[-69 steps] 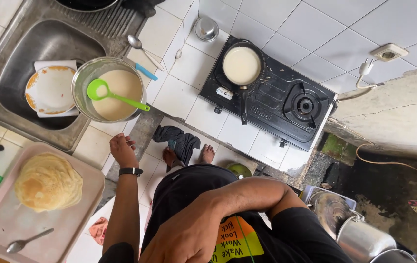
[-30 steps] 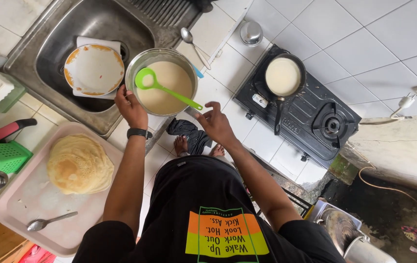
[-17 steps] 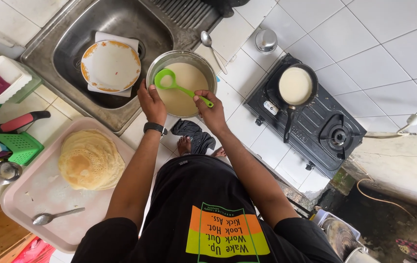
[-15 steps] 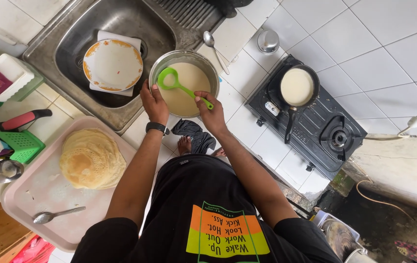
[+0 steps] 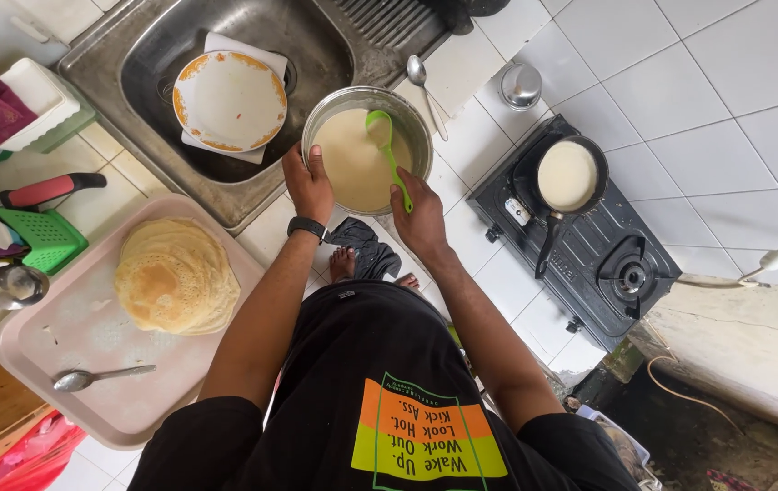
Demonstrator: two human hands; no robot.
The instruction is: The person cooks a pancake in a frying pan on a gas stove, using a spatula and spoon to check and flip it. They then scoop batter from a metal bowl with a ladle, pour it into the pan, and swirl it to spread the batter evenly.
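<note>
Both hands: left hand (image 5: 309,185) steadies batter bowl (image 5: 327,109), right hand (image 5: 421,218) holds ladle (image 5: 387,150).

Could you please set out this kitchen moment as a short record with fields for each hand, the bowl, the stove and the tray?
left hand: left hand grips the near rim of the metal bowl
right hand: right hand holds the handle of the green ladle
bowl: holds pale batter; ladle head dips into it
stove: black gas stove bears a frying pan with a pale pancake
tray: pink tray carries a stack of cooked pancakes and a spoon
sink: plate lies inside
</note>
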